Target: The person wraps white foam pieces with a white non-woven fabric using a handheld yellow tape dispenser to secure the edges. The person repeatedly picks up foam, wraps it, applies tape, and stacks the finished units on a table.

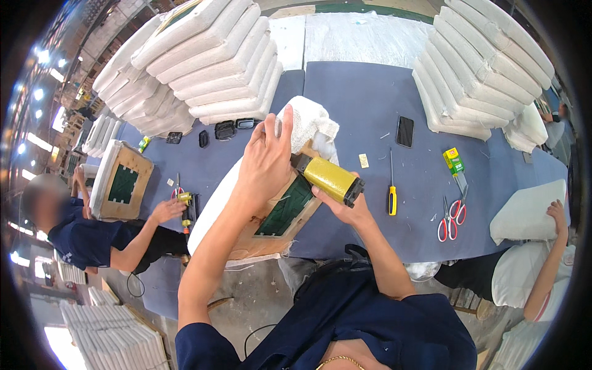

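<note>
At the middle of the dial, a white-covered cushion panel (280, 213) leans above the tabletop (364, 92), its wooden frame and green webbing showing. The right hand (346, 206) is curled closed around a yellow staple gun (327, 179), whose nose points toward nine o'clock, close to the frame. The left hand (266, 163) lies over the panel with fingers extended and slightly apart at the white fabric (307, 117); whether it pinches the cloth, I cannot tell. From the gun, a screwdriver (392, 185) lies at three o'clock, a phone (404, 132) at two.
</note>
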A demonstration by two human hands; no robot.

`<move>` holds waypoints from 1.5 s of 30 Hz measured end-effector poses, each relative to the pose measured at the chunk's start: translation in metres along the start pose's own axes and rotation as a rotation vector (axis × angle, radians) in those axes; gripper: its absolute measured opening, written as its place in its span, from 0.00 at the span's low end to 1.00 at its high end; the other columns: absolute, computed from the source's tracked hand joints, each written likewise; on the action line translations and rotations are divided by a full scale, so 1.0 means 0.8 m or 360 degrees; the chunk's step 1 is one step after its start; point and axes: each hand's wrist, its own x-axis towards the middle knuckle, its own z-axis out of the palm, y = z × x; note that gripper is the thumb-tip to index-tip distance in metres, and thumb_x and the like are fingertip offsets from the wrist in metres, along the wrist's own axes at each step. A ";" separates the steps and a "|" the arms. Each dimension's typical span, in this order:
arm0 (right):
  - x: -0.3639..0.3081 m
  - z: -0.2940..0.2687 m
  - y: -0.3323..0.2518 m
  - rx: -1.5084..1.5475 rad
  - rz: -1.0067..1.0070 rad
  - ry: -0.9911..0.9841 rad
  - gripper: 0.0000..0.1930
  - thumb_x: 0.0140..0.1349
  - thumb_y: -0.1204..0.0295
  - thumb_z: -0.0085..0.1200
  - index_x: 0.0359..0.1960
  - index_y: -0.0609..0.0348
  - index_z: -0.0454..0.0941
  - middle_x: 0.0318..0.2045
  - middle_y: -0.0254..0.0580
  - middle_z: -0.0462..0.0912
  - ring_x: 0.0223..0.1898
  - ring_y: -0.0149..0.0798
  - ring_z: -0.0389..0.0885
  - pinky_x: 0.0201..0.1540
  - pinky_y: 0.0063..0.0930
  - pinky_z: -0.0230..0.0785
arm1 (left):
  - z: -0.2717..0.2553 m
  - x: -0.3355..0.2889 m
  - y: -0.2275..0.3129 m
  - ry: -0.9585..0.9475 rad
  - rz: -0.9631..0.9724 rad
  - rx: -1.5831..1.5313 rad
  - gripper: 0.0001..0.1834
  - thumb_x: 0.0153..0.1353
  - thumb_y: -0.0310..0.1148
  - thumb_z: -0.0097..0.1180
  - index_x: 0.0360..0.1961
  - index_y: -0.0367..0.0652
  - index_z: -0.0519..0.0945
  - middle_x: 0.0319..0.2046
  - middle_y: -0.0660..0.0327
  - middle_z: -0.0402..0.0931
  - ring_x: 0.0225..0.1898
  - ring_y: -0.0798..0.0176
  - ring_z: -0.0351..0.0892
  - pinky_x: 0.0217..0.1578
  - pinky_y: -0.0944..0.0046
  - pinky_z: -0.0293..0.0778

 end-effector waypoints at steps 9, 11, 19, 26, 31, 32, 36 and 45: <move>-0.022 0.025 -0.008 -0.0093 -0.0078 0.0233 0.15 0.63 0.64 0.72 0.45 0.62 0.89 0.39 0.44 0.92 0.41 0.41 0.90 0.50 0.35 0.77 | 0.016 -0.011 -0.110 -0.0493 -0.0595 -0.1557 0.32 0.82 0.48 0.40 0.75 0.34 0.66 0.71 0.41 0.70 0.77 0.44 0.61 0.79 0.53 0.48; -0.019 0.033 -0.011 0.0013 -0.0257 0.0343 0.10 0.63 0.69 0.71 0.40 0.62 0.89 0.35 0.44 0.92 0.35 0.42 0.90 0.43 0.35 0.77 | 0.026 -0.017 -0.107 -0.0446 -0.0453 -0.1195 0.33 0.82 0.50 0.37 0.74 0.32 0.66 0.69 0.41 0.71 0.75 0.42 0.64 0.78 0.48 0.51; -0.020 0.039 0.002 -0.0230 -0.0283 0.0277 0.12 0.63 0.69 0.72 0.43 0.63 0.88 0.35 0.40 0.91 0.35 0.32 0.88 0.39 0.27 0.74 | -0.013 -0.061 -0.003 -0.0040 -0.0319 0.0055 0.32 0.79 0.44 0.45 0.73 0.31 0.62 0.63 0.31 0.70 0.62 0.31 0.76 0.76 0.40 0.52; -0.024 0.028 -0.023 -0.0339 -0.0350 0.0053 0.16 0.65 0.62 0.71 0.48 0.61 0.88 0.39 0.44 0.91 0.42 0.38 0.89 0.44 0.31 0.77 | -0.020 -0.062 0.003 0.0004 -0.0234 0.0006 0.41 0.64 0.34 0.65 0.75 0.36 0.61 0.60 0.38 0.72 0.58 0.34 0.79 0.71 0.42 0.65; -0.034 0.035 -0.017 -0.0220 -0.0325 -0.0018 0.13 0.64 0.63 0.71 0.46 0.57 0.89 0.38 0.42 0.92 0.38 0.44 0.89 0.45 0.34 0.72 | -0.019 -0.066 0.008 -0.0023 -0.0218 0.0017 0.49 0.56 0.28 0.70 0.77 0.39 0.58 0.61 0.40 0.69 0.62 0.32 0.74 0.70 0.43 0.66; -0.034 0.036 -0.019 -0.0268 -0.0384 -0.0033 0.13 0.64 0.64 0.71 0.46 0.56 0.89 0.38 0.41 0.92 0.37 0.44 0.88 0.44 0.34 0.71 | -0.022 -0.066 0.009 -0.0042 -0.0225 0.0031 0.50 0.54 0.27 0.70 0.78 0.40 0.58 0.62 0.40 0.68 0.63 0.31 0.74 0.70 0.43 0.66; -0.040 0.040 -0.023 -0.0169 -0.0555 -0.0031 0.12 0.58 0.72 0.71 0.42 0.64 0.87 0.35 0.49 0.91 0.34 0.49 0.91 0.37 0.34 0.79 | -0.029 -0.066 0.017 -0.0139 -0.0271 -0.0034 0.55 0.51 0.23 0.70 0.79 0.40 0.55 0.65 0.40 0.65 0.67 0.30 0.69 0.72 0.43 0.64; -0.088 0.014 -0.026 -0.0186 -0.0367 -0.0088 0.14 0.57 0.74 0.72 0.44 0.66 0.87 0.31 0.48 0.89 0.30 0.46 0.90 0.35 0.31 0.79 | -0.052 -0.081 -0.063 -0.0441 -0.0447 -0.1520 0.35 0.79 0.43 0.47 0.81 0.39 0.57 0.75 0.46 0.63 0.76 0.45 0.62 0.77 0.49 0.55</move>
